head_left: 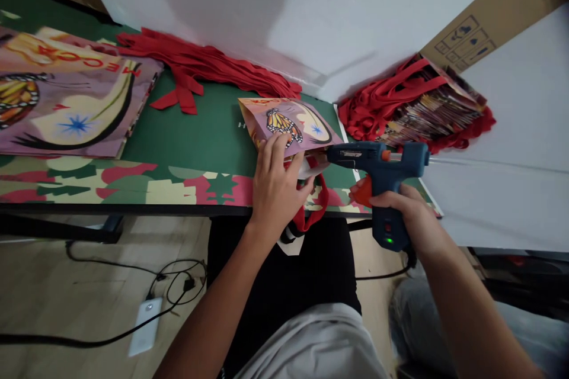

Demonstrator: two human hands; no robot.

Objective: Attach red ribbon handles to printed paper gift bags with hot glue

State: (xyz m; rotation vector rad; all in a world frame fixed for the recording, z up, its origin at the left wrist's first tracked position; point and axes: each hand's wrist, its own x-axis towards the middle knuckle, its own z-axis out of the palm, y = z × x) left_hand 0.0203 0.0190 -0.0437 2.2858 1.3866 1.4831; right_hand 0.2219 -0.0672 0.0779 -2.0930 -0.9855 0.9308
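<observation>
A blue hot glue gun (pixel 391 189) with an orange trigger and a lit green light is held in my right hand (pixel 406 207). Its nozzle points left into the opening at the near edge of a printed paper bag (pixel 306 124). That bag lies on the table and shows a butterfly and a blue star. My left hand (pixel 278 183) grips the near edge of the bag, fingers on top and thumb lower by the opening. From the opening a red ribbon strap (pixel 323 204) loops down over the table's edge. The nozzle's tip is partly hidden there.
Flat printed bags (pixel 80 100) are stacked at the left. Red straps (pixel 213 62) lie in a bundle along the white panel (pixel 355 6). More bags with red straps (pixel 427 100) stand packed at the right. Cables and a white power strip (pixel 146 325) lie on the floor.
</observation>
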